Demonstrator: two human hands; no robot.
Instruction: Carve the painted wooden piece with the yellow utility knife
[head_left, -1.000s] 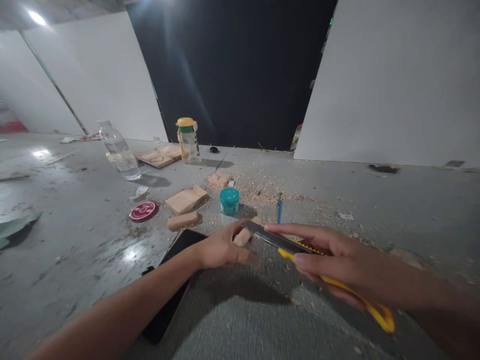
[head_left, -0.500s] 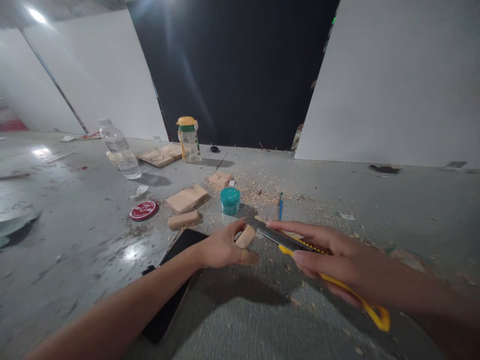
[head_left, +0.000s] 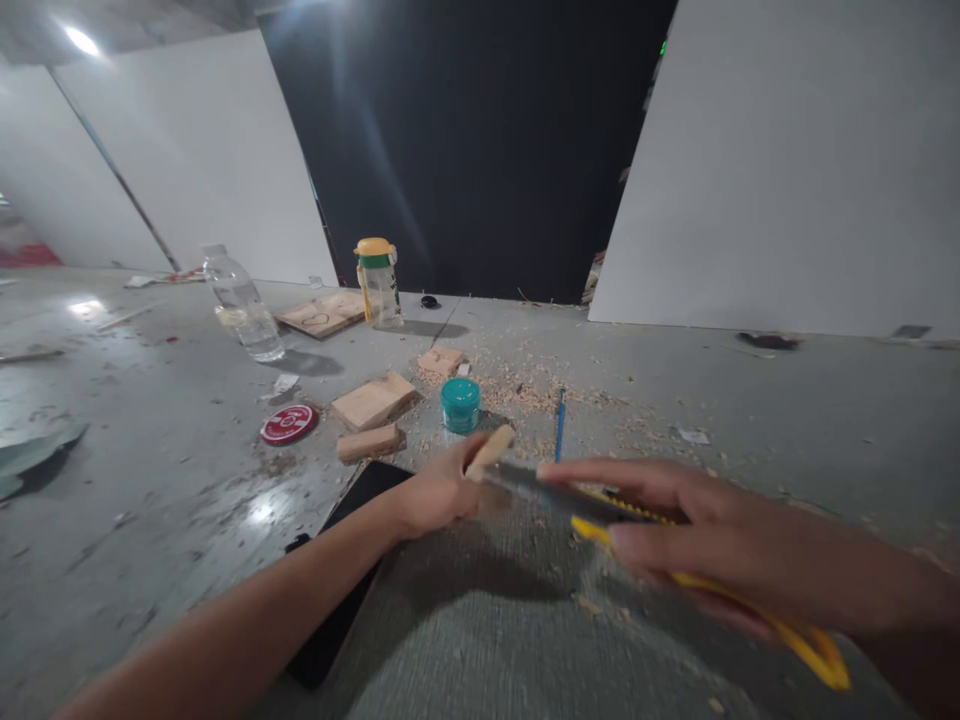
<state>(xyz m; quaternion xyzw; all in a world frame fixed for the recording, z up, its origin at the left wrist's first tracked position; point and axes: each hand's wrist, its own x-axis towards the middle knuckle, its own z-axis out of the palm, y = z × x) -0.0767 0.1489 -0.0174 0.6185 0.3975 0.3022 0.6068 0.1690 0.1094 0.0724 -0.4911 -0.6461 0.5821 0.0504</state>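
The fingers of my left hand [head_left: 436, 493] are closed on the wood [head_left: 493, 447], a small pale piece whose upper end projects beyond the grip, near the tub [head_left: 460, 405]. The fingers of my right hand [head_left: 712, 535] are closed around the knife [head_left: 591, 530], with the index finger extended along its back. The blade [head_left: 525, 484] points toward my left hand and its tip lies at or just beside the wood; blur prevents me from confirming contact. Caution: excess pressure could carry the edge off the wood and into my left fingers, since they sit close to the cutting line. A loose left grip could let so short a piece turn under load, deflecting the blade. A steep blade angle could dig in and split the wood, or stall and then release abruptly. Side load could bend or snap the thin blade. The tablet [head_left: 346, 560] lies beneath my left forearm, where a dropped knife could scratch it. Shavings [head_left: 525, 388] litter the floor [head_left: 180, 520] beyond the tub.
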